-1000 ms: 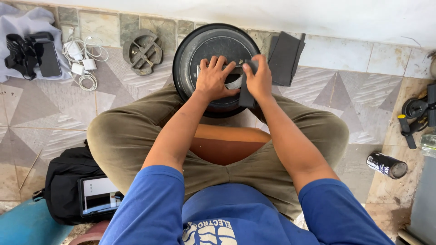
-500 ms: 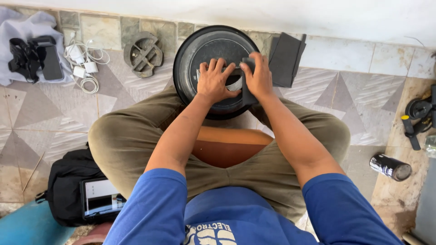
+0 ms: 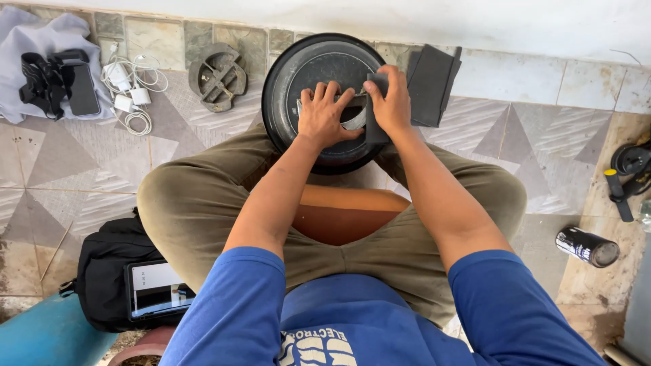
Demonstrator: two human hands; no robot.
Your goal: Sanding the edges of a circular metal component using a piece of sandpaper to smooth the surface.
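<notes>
The left hand (image 3: 324,115) is lying flat on the black round pan (image 3: 288,81), fingers spread, gripping nothing. The right hand (image 3: 390,102) is curling its fingers around a dark flat piece (image 3: 374,125) inside the pan, which is resting on the tiled floor (image 3: 536,149) before the knees.

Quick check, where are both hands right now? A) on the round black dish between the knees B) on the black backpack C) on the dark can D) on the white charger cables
A: the left hand and right hand both rest on the round black dish, pressing on parts at its centre.
</notes>
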